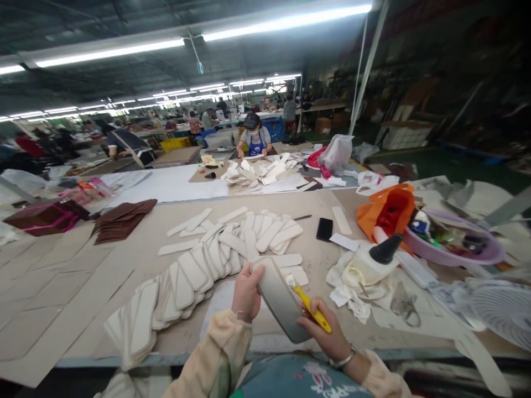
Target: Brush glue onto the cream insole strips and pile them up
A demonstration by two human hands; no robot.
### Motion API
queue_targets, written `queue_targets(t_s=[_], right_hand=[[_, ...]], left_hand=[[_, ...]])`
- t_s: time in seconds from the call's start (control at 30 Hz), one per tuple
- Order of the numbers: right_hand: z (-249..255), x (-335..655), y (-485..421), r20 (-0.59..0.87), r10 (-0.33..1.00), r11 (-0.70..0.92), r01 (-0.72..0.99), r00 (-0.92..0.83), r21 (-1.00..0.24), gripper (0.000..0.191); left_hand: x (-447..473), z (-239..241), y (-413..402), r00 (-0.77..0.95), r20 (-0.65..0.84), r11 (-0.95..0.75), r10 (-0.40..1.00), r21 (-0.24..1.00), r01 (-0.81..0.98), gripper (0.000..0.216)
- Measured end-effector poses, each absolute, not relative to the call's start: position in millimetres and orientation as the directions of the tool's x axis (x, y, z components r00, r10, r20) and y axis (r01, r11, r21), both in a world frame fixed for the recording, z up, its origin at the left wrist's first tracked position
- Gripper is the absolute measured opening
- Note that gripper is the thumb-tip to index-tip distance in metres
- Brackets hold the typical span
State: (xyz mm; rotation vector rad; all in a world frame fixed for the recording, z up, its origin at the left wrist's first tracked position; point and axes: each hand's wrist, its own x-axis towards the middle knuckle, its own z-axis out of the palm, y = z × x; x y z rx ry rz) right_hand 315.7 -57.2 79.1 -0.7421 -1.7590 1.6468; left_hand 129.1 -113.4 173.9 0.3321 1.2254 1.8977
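My left hand grips the upper left end of a long grey panel with rounded corners, which is tilted above the table edge. In my right hand is a brush with a yellow handle, its pale bristles up near the panel's right edge. The right fingers also come up against the panel's lower right side; whether they pinch it I cannot tell. Beyond my hands, fanned rows of white rounded strips lie on the table, with more strips heaped at the middle.
Brown sheets are stacked at the left. To the right are a black phone, a white bottle with a black nozzle, an orange bag, a purple basin and a white fan. A co-worker sits across the table.
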Motion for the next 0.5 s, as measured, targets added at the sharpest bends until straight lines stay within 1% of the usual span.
queue_targets(t_s=[0.13,0.27,0.4,0.5], right_hand=[[81.1,310.2,-55.8,0.103,0.783,0.154,0.030,-0.613,-0.988,0.028],[85.6,304.8,-54.0,0.128,0.778,0.218,0.074,-0.615,-0.973,0.028],[87.2,300.7,-52.3,0.171,0.740,0.324,0.121,-0.650,-0.938,0.028],[86.6,297.2,-52.4,0.183,0.711,0.375,0.146,-0.679,-0.916,0.026]], left_hand=[[111.7,167.3,-106.4,-0.691,-0.247,-0.263,0.679,0.797,-0.544,0.031],[108.7,149.4,-101.8,-0.690,-0.310,-0.312,0.654,0.720,-0.619,0.035],[117.6,129.6,-100.7,-0.609,-0.373,-0.238,0.700,0.681,-0.692,0.041],[118.1,119.1,-101.0,-0.584,-0.451,-0.190,0.675,0.658,-0.729,0.040]])
